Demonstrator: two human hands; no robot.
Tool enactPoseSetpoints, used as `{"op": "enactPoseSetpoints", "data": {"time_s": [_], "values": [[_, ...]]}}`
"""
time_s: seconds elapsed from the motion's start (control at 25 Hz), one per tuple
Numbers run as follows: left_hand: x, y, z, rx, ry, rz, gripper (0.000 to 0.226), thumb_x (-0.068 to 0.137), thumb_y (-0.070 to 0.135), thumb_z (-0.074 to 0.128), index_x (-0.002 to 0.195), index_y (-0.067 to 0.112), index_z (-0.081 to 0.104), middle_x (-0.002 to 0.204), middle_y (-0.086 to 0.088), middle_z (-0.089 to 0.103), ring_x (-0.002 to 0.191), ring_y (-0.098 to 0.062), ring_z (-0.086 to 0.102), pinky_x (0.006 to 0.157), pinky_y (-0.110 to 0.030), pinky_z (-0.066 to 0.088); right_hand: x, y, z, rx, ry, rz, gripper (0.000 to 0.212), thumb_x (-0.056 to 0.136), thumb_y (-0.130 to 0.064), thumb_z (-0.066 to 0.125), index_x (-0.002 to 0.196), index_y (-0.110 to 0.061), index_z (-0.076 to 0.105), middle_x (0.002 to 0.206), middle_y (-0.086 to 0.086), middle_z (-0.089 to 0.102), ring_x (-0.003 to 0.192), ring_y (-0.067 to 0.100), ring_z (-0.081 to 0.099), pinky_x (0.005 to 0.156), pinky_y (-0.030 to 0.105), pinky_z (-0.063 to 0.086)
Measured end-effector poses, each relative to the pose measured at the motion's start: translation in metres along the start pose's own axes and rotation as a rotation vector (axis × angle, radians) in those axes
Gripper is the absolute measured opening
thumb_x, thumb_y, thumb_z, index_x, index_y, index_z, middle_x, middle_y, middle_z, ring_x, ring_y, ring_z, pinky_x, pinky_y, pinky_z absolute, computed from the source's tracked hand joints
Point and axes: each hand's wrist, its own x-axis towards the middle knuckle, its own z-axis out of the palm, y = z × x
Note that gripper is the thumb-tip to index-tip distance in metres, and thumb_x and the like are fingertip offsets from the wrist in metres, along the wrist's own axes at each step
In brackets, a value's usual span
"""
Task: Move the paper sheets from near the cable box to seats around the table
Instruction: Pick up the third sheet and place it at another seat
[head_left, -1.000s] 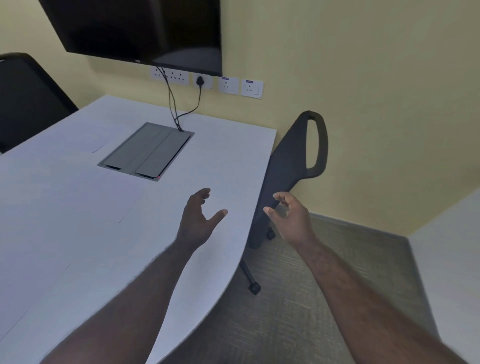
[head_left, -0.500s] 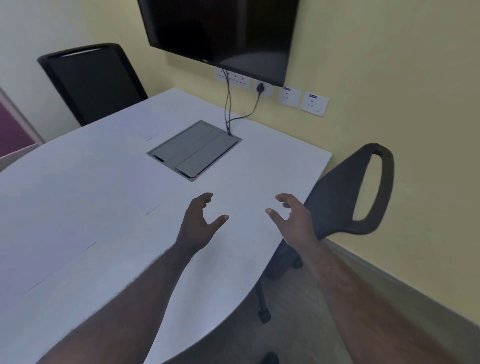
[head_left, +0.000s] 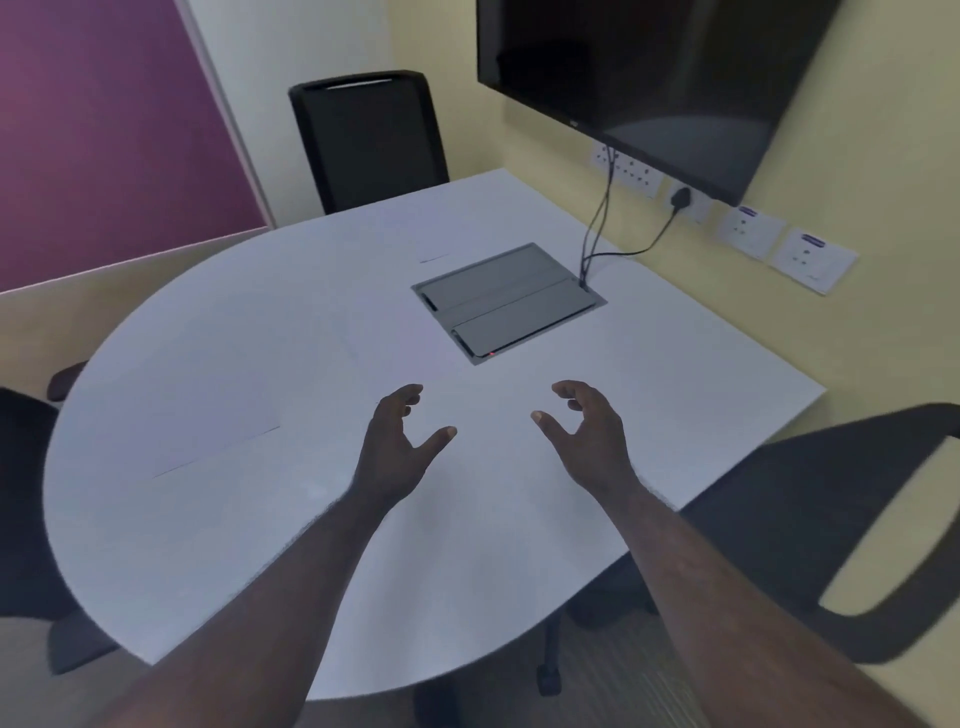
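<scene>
Both hands bare of load, hovering over white table (head_left: 234, 364), paper sheets barely legible against it.

Largest first: table spans under and ahead of both hands. Black chair (head_left: 369, 137) far ahead-left of left hand; another chair (head_left: 810, 519) just right of right forearm. Screen (head_left: 649, 67) on wall ahead-right. Grey cable box (head_left: 506, 301) ahead, between the hands' lines; long axis running near-left to far-right. One paper sheet (head_left: 208, 415) left of left hand, near edge a thin dark line slanting near-left to far-right; second sheet (head_left: 426, 241) just beyond the box, only a corner edge readable. Left hand (head_left: 395, 441) and right hand (head_left: 587, 431) spread, fingers loosely curled, gripping nothing, apart from each other. Versus half a second back: view swung left, box now nearer image centre, hands in same pose.
</scene>
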Motion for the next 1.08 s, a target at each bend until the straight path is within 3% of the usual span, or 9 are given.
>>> {"op": "enactPoseSetpoints", "data": {"time_s": [0.44,0.6,0.84,1.08], "values": [[0.063,-0.045,-0.039,0.011,0.124,-0.090,0.064,0.076,0.041,0.078,0.131,0.035,0.046,0.126,0.013,0.052,0.114,-0.006,0.050,0.088,-0.020,0.035,0.086,-0.015,0.071,-0.021,-0.096,-0.046,0.040,0.082,-0.029,0.075,0.117,-0.017,0.061,0.110,-0.010,0.058,0.103,0.019,0.057,0.091,0.031,0.045],[0.085,-0.058,-0.051,0.024,0.134,-0.119,0.065,0.076,0.043,0.077,0.132,0.035,0.045,0.126,0.014,0.051,0.111,0.002,0.048,0.087,-0.016,0.034,0.109,-0.018,0.099,-0.014,-0.113,-0.035,0.038,0.082,-0.030,0.075,0.116,-0.020,0.060,0.109,-0.013,0.057,0.103,0.018,0.057,0.094,0.037,0.047],[0.112,-0.079,-0.061,0.035,0.163,-0.172,0.068,0.076,0.044,0.077,0.135,0.031,0.045,0.126,0.013,0.051,0.113,-0.004,0.049,0.088,-0.019,0.035,0.138,-0.021,0.142,-0.040,-0.163,-0.012,0.041,0.082,-0.038,0.073,0.118,-0.023,0.062,0.116,-0.012,0.060,0.108,0.014,0.058,0.097,0.047,0.048],[0.142,-0.097,-0.058,0.052,0.180,-0.246,0.069,0.077,0.041,0.077,0.136,0.031,0.043,0.127,0.012,0.049,0.114,-0.010,0.049,0.092,-0.037,0.046,0.174,-0.013,0.172,-0.094,-0.164,0.009,0.043,0.082,-0.040,0.072,0.118,-0.018,0.064,0.120,-0.002,0.064,0.110,0.018,0.060,0.097,0.050,0.048]]}}
